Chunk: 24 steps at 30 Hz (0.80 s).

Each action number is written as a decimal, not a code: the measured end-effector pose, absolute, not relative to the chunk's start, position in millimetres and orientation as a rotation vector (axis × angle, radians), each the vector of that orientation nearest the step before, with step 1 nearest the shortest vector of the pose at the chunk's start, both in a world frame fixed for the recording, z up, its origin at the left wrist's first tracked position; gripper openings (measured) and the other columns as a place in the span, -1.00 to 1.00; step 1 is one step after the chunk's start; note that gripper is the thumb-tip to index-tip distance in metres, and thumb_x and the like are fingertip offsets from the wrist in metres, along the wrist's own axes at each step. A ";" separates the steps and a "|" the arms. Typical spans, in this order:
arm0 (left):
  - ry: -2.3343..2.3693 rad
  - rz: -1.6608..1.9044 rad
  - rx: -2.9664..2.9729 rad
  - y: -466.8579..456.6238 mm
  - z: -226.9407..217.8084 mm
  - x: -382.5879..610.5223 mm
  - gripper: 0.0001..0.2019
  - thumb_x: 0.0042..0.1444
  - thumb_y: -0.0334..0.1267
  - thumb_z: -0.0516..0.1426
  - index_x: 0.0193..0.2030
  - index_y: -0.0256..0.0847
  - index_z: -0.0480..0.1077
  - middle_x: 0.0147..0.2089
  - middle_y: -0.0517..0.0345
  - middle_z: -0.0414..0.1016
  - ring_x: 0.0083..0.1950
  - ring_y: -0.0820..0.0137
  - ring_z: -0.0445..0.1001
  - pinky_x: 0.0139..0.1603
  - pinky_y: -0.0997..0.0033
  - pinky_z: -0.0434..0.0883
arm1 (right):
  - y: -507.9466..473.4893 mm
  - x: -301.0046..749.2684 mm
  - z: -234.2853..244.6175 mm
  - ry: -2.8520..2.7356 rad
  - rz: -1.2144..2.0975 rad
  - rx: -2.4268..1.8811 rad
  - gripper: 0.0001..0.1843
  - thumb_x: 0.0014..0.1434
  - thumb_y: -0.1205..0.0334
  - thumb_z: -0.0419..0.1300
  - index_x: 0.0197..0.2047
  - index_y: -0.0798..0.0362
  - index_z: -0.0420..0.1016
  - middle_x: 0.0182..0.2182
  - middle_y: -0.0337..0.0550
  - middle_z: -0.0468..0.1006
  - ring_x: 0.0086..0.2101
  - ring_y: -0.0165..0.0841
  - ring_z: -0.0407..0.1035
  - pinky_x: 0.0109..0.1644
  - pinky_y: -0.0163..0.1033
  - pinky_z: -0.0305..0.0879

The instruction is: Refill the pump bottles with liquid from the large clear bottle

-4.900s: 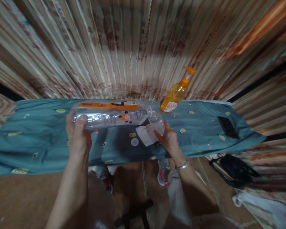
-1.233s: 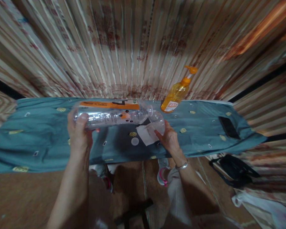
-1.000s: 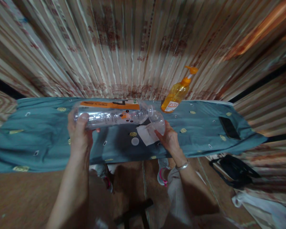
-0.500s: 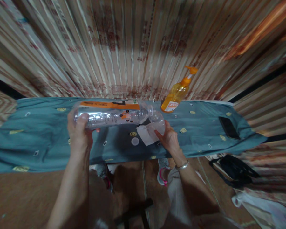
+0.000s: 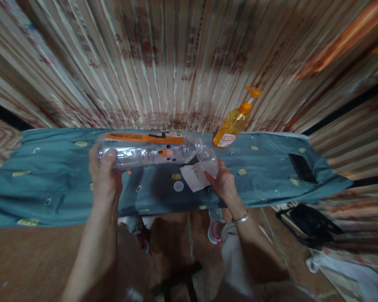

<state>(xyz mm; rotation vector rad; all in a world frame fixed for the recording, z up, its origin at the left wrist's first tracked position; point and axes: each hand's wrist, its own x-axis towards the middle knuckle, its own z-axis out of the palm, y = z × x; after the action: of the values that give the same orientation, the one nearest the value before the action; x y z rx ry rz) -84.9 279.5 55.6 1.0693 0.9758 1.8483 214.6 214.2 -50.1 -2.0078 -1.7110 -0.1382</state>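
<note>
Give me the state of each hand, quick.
Left hand: closed, holding the base end of the clear bottle, which lies sideways.
Right hand: closed, holding the clear cup by the bottle's mouth.

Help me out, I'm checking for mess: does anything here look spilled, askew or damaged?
No spill or damage stands out. The tablecloth is rumpled at its ends, and the pump bottle appears to lean, perhaps from the lens. The left hand holds the large bottle sideways, which seems deliberate.
</note>
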 end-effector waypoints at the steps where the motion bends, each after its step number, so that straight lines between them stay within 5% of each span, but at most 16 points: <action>1: 0.966 1.854 1.064 279.5 55.4 -84.8 -0.38 -0.23 0.00 0.37 0.01 -0.15 0.43 -0.35 0.19 0.38 -0.51 0.45 0.31 -0.61 0.46 0.34 | 214.1 214.5 -50.2 -1.710 -0.141 -2.005 -0.38 0.23 0.08 0.23 0.25 0.24 0.26 -0.12 0.22 0.65 -0.15 -0.10 0.58 -0.12 -0.14 0.47; 24: 0.939 1.843 1.077 279.5 54.8 -85.1 -0.43 -0.21 -0.02 0.36 -0.03 -0.17 0.44 -0.32 0.20 0.39 -0.53 0.51 0.28 -0.62 0.51 0.34 | 214.5 214.7 -49.5 -1.680 -0.101 -2.015 -0.37 0.22 0.05 0.22 0.24 0.25 0.27 -0.13 0.22 0.65 -0.16 -0.08 0.58 -0.13 -0.12 0.47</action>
<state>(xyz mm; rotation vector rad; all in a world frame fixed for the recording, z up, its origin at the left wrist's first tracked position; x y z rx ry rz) -85.1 279.5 54.8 1.0765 0.9389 1.8435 214.7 214.5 -49.5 -2.0146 -1.6803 -0.1011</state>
